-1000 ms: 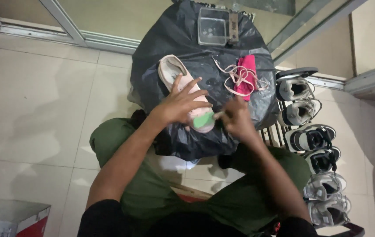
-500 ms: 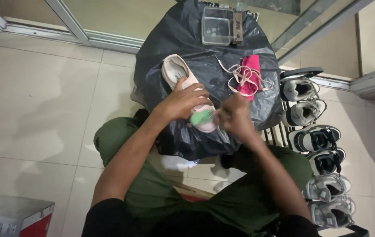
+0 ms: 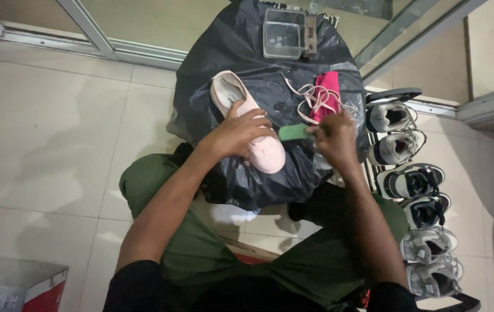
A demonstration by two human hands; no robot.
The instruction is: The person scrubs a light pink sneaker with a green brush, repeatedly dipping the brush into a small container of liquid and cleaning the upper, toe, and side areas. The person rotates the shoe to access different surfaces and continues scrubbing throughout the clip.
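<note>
A seated person's right hand [image 3: 334, 137] pinches a small green brush [image 3: 293, 132], its free end pointing left at the toe of a pale pink shoe [image 3: 248, 119] just beside it. The left hand [image 3: 236, 132] is clamped over the shoe's middle, pinning it on a black plastic sheet [image 3: 247, 58]. The shoe's long axis runs from heel, far left, to toe, near right. Pink laces [image 3: 315, 98] and a pink cloth [image 3: 329, 92] lie beyond the brush hand.
</note>
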